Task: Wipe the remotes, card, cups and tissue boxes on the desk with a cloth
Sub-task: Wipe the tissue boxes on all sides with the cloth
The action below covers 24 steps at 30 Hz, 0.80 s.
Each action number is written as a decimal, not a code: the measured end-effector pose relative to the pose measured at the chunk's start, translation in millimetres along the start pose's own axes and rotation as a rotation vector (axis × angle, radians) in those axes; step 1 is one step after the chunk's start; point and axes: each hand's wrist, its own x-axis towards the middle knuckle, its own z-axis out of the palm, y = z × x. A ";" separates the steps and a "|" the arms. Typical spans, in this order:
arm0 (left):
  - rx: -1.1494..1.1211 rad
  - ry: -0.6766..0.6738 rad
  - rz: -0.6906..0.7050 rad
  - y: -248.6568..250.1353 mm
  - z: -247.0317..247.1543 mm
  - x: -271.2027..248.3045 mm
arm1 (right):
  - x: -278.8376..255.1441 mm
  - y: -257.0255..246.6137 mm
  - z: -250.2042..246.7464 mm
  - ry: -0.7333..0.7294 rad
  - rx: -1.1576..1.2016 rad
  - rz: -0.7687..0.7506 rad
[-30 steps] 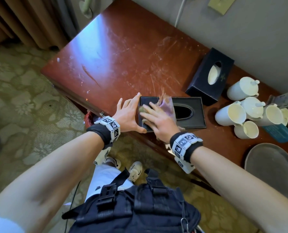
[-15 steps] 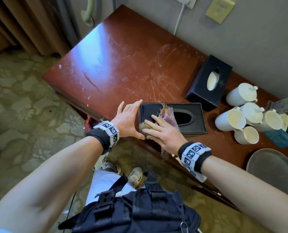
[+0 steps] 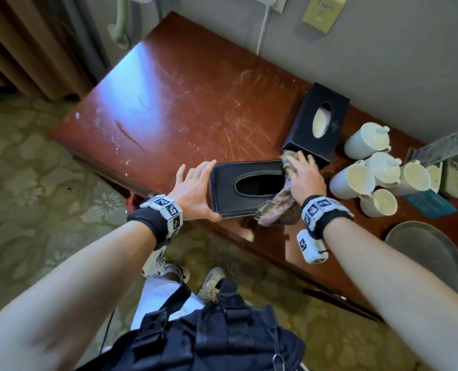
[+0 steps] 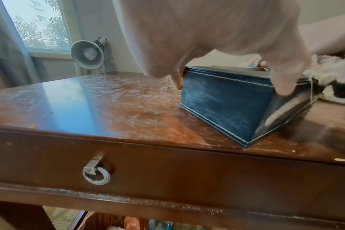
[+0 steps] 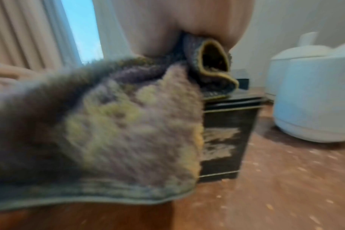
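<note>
- left hand [image 3: 195,190] spread against the flat tissue box [image 3: 245,187] near the desk's [image 3: 185,108] front edge; a hard sweep could slide it off.
- right hand [image 3: 306,178] presses the cloth [image 3: 278,207] flat on the box's far end.
- beyond, crowded cups [image 3: 353,180] and the upright tissue box [image 3: 317,121]: an overshoot could topple them.
</note>
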 end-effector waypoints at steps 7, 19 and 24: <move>0.214 -0.101 0.007 15.6 -3.2 12.5 | -19.9 -28.9 13.2 -0.039 0.122 -0.193; -0.351 -0.470 -0.169 31.3 -43.4 23.7 | -23.7 -0.8 -65.0 0.326 0.459 -0.140; -0.581 -0.353 -0.222 25.4 -55.2 19.4 | -20.1 9.2 -45.2 0.086 0.358 -0.179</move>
